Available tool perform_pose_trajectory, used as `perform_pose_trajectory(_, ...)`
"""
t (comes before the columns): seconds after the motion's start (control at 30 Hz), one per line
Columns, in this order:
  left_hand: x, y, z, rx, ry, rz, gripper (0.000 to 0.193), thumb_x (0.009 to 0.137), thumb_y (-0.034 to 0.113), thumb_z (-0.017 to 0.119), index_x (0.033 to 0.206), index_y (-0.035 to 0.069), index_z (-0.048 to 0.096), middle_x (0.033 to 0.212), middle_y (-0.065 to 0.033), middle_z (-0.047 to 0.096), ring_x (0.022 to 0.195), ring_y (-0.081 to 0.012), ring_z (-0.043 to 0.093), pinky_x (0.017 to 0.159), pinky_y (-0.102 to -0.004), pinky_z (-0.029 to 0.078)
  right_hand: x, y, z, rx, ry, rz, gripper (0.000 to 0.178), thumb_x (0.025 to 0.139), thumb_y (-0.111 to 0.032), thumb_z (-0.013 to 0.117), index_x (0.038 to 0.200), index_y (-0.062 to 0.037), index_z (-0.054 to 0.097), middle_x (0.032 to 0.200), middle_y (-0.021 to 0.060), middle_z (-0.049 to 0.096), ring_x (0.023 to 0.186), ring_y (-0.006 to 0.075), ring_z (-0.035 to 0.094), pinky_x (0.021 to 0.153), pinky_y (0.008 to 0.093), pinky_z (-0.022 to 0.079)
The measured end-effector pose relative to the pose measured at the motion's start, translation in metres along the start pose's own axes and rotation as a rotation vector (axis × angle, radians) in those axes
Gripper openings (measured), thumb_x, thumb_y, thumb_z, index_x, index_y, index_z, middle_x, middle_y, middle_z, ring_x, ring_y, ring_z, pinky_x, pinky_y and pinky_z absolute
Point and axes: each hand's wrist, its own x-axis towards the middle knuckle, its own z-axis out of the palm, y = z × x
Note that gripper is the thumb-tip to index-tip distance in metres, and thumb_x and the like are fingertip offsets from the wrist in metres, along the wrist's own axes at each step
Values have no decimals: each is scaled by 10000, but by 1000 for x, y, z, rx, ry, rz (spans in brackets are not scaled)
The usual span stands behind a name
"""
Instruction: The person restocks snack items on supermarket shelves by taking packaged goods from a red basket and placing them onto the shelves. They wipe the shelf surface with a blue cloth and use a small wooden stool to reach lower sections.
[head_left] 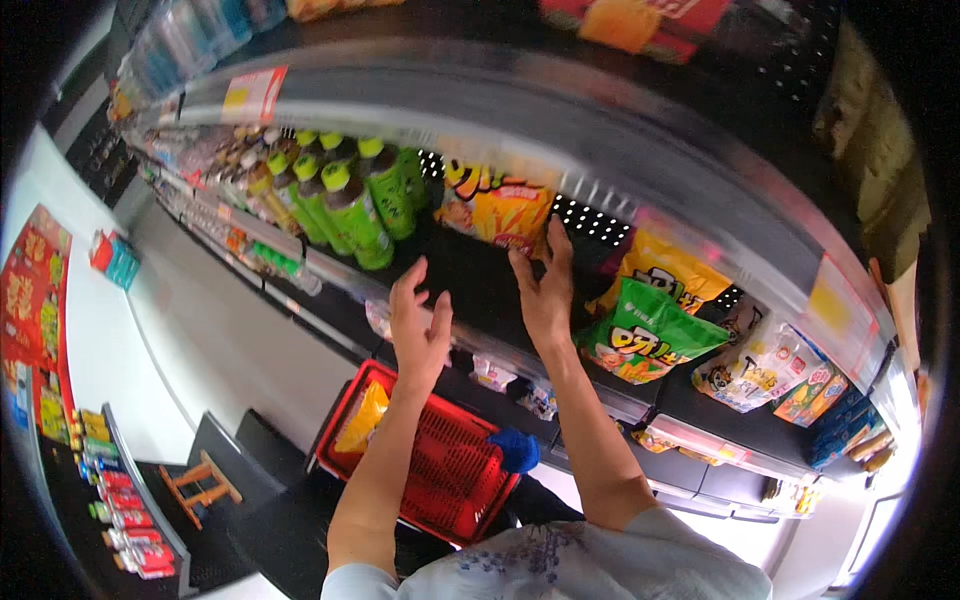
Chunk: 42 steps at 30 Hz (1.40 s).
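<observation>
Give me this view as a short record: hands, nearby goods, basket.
left hand: empty, fingers spread, nearest the green bottles
right hand: empty, open, by the lower right of the orange snack bag; contact cannot be told
shelf: bottles left of the orange snack bag; green bag farther right, in front of a yellow bag
basket: red, below the shelf, yellow packet inside at left, blue item at its right rim

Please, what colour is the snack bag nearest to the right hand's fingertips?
The snack bag is mostly orange-yellow, best seen in the head view.
</observation>
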Motion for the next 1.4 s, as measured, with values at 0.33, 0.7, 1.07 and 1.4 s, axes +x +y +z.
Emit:
perform_pose_trajectory(0.33,-322,-155,-100,301,222,-697,400,904,61,651,1281,24,522,1153,-140,559,1082,-299,555,883,-386,500,-158,-89,-77,13,-812,-104,417,879,-10,654,1287,-24,570,1226,198,587,1133,378,562,962,444,461)
perform_pose_trajectory(0.7,-294,-213,-166,948,-72,-636,697,802,190,751,1421,73,454,1455,-176,455,1353,-349,394,1105,-474,361,-234,-69,-102,-81,-1081,-67,366,834,0,689,1185,-50,595,1162,146,610,1071,345,593,898,439,517)
perform_pose_trajectory(1.07,-299,-278,-152,1161,-163,-641,279,935,273,556,1102,93,690,1157,-189,628,1146,-363,540,996,-484,415,-245,-62,-122,-214,-1087,-90,269,848,-42,679,1110,-54,617,1068,130,631,1024,324,614,844,412,540)
perform_pose_trajectory(1.4,-327,-272,-171,547,-15,-597,93,857,152,662,876,61,673,951,-156,670,961,-367,618,851,-510,458,-277,-24,-117,-123,-1094,-109,388,868,-170,698,1221,-58,582,1123,150,619,1051,335,613,870,407,541)
